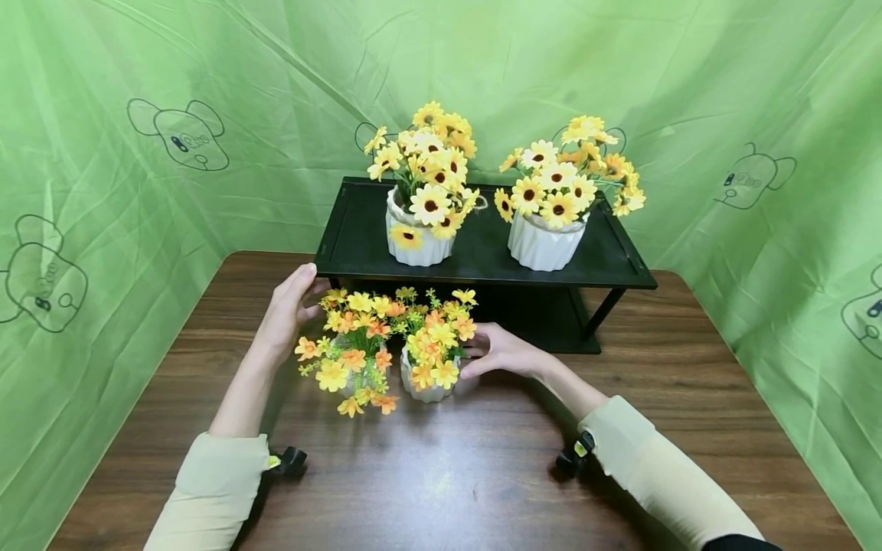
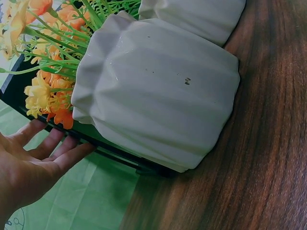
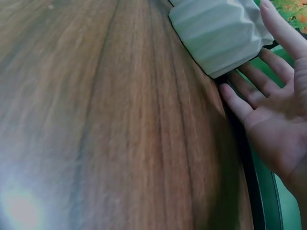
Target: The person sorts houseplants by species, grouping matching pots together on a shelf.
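Two white ribbed pots stand side by side before a black two-level shelf point(image 1: 482, 260): the left pot point(image 2: 158, 91) and the right pot point(image 1: 426, 389). Both hold artificial yellow and orange flowers point(image 1: 430, 344). My left hand point(image 1: 284, 312) is beside the left flowers, at the shelf's front left corner; in the left wrist view its spread fingertips are at the black edge. Close to the right pot's right side is my right hand point(image 1: 508, 350). In the right wrist view its loosely extended fingers reach toward the pot's far side, thumb apart; firm contact cannot be told.
Two more white pots with yellow daisies, a left one point(image 1: 420, 246) and a right one point(image 1: 547, 246), stand on the upper shelf. The shelf rests on a brown wooden table point(image 1: 427, 490). Green cloth point(image 1: 276, 138) with bear drawings surrounds the table.
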Demonstrator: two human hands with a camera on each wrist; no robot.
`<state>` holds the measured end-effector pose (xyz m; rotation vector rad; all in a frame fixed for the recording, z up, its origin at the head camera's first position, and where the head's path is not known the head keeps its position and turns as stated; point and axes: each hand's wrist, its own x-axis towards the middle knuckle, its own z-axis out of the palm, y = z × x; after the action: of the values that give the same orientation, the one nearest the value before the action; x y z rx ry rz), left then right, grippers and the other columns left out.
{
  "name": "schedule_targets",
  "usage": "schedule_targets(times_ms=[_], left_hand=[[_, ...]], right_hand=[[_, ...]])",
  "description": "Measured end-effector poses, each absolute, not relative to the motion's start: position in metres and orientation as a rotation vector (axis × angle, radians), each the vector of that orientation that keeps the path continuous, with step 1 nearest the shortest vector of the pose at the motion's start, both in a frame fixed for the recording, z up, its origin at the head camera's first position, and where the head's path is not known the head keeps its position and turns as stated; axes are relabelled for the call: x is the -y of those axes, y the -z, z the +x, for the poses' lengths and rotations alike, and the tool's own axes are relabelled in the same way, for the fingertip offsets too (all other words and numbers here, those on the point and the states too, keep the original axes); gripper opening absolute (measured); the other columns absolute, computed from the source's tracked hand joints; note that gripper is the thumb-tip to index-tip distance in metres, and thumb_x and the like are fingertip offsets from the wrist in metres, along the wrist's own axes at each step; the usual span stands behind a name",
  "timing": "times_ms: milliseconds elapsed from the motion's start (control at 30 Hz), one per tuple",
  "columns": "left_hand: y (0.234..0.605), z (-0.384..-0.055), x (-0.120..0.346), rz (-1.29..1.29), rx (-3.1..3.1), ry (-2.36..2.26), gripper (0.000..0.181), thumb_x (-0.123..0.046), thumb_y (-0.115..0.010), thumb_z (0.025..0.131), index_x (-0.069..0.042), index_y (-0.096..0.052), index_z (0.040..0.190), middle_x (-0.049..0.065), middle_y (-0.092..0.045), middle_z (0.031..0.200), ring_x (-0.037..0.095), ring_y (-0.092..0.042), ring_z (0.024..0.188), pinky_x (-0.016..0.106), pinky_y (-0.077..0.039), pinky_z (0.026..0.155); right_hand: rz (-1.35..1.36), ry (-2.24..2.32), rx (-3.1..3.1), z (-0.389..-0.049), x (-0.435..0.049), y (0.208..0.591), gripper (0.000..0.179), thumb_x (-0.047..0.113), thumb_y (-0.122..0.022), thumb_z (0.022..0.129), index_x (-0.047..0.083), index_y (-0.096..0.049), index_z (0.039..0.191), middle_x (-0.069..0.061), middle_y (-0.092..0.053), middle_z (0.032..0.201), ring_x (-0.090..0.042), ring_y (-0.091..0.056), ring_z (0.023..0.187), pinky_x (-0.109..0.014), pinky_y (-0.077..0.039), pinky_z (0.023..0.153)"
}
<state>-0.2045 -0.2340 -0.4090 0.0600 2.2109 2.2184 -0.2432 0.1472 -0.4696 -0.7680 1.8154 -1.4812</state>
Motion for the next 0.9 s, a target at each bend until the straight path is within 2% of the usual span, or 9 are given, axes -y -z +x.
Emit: schedule_targets(times_ms=[267, 600, 733, 900], left_hand=[[0.409, -0.205, 0.235, 0.071, -2.214, -2.223, 0.029, -0.050, -0.044, 0.107, -0.033, -0.062, 0.122, -0.006, -0.060, 0.126, 0.011, -0.054, 0.123, 0.023, -0.048, 0.092], [0.409, -0.204, 0.235, 0.066, -2.220, -2.225, 0.030, -0.051, -0.045, 0.107, -0.033, -0.062, 0.122, -0.006, -0.061, 0.125, 0.013, -0.055, 0.124, 0.022, -0.049, 0.090], [0.409, -0.204, 0.235, 0.061, -2.231, -2.208, 0.033, -0.052, -0.044, 0.107, -0.032, -0.062, 0.125, -0.008, -0.061, 0.126, 0.014, -0.055, 0.127, 0.022, -0.049, 0.091], [0.409, -0.204, 0.234, 0.053, -2.235, -2.196, 0.035, -0.053, -0.044, 0.106, -0.032, -0.061, 0.127, -0.004, -0.060, 0.129, 0.012, -0.054, 0.126, 0.024, -0.047, 0.093]], right_hand=[[-0.846, 1.399, -1.852, -0.249, -0.135, 0.467, 0.079, 0.010, -0.089, 0.078, 0.006, -0.049, 0.145, -0.011, -0.056, 0.145, -0.015, -0.056, 0.132, -0.031, -0.046, 0.112], [-0.933, 1.303, -1.961, -0.252, -0.125, 0.463, 0.070, 0.015, -0.092, 0.077, 0.017, -0.058, 0.138, -0.001, -0.065, 0.136, -0.015, -0.059, 0.128, -0.034, -0.045, 0.112], [-0.938, 1.311, -1.965, -0.251, -0.123, 0.464, 0.070, 0.012, -0.093, 0.075, 0.017, -0.060, 0.137, 0.000, -0.066, 0.136, -0.016, -0.059, 0.129, -0.036, -0.044, 0.114], [-0.922, 1.328, -1.995, -0.250, -0.124, 0.465, 0.066, 0.008, -0.092, 0.073, 0.016, -0.063, 0.132, -0.001, -0.068, 0.130, -0.015, -0.062, 0.123, -0.034, -0.048, 0.109]])
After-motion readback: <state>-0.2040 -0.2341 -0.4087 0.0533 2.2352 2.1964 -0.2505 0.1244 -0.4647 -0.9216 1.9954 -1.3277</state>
